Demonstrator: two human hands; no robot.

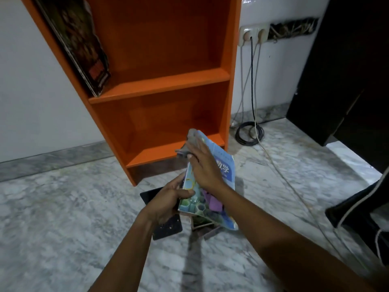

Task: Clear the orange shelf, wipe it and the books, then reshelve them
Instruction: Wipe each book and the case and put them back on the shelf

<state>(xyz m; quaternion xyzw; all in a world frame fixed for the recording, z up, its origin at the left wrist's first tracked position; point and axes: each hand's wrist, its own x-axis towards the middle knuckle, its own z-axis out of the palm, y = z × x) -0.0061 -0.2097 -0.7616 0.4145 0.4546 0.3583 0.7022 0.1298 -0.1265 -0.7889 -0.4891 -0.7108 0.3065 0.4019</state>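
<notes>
The orange shelf stands against the wall. A dark book leans at the left of its upper compartment; the lower compartment holds nothing. In front of the shelf my left hand grips the lower left edge of a light blue textbook, held tilted above the floor. My right hand presses a grey cloth flat against the book's cover near its top. Under the book, several dark books lie in a pile on the floor, partly hidden.
The floor is grey marble tile. To the right of the shelf, cables hang from a wall socket and coil on the floor. A dark cabinet stands at the right, with dark fabric below it.
</notes>
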